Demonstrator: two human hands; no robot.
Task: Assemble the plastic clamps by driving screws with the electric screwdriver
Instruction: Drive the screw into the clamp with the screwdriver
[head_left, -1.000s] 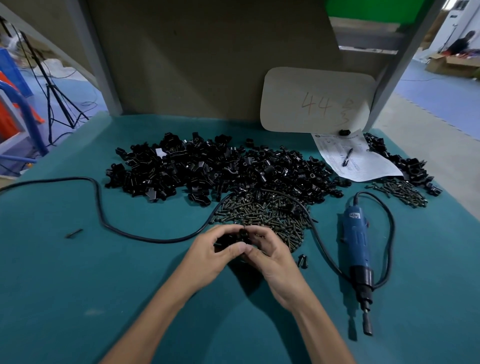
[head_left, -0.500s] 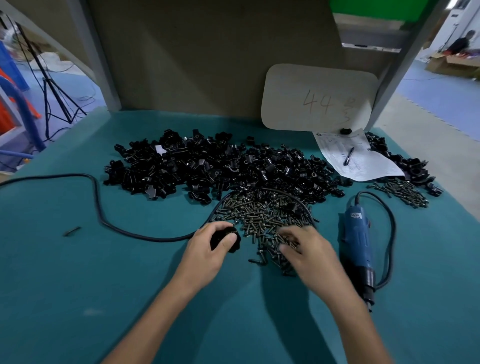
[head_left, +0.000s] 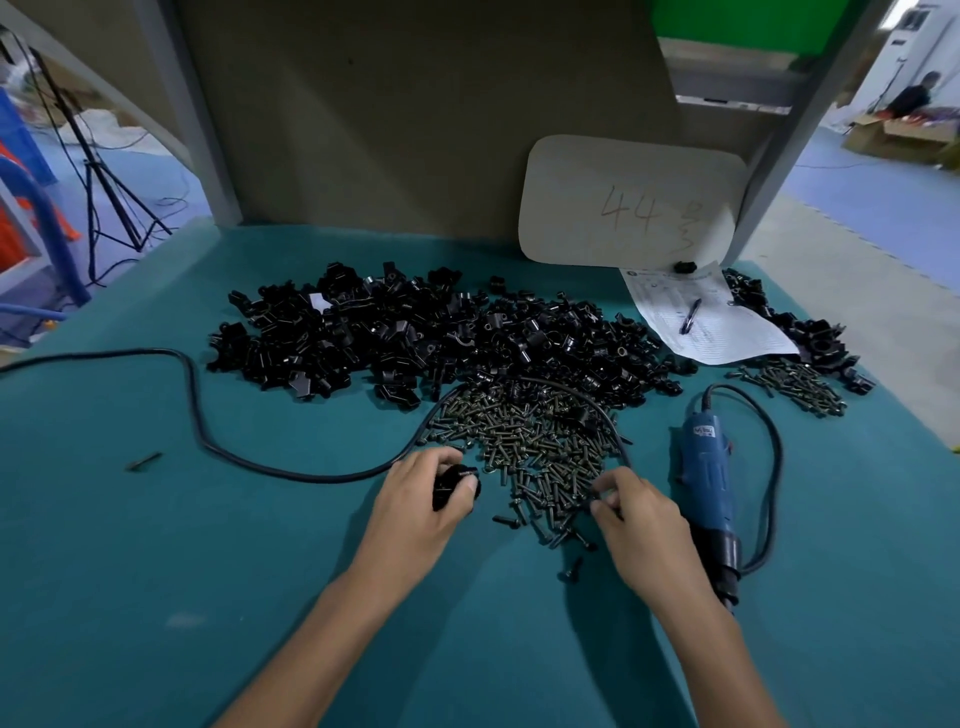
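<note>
Clamp (head_left: 451, 487) in left hand (head_left: 415, 512); screws (head_left: 535, 447) — right hand (head_left: 641, 525)

Pen (head_left: 690, 316) on paper sheet (head_left: 737, 340), beside numbered card (head_left: 597, 171)

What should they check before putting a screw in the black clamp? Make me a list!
1. Holding the clamp: ok, the left hand grips it.
2. Screw picked up: cannot tell; the right hand pinches at the edge of the screw pile.
3. Reaching the electric screwdriver: ok, it lies beside the right hand.
4. Keeping the cord out of the way: not ok, it curves round the pile by the fingers.
</note>
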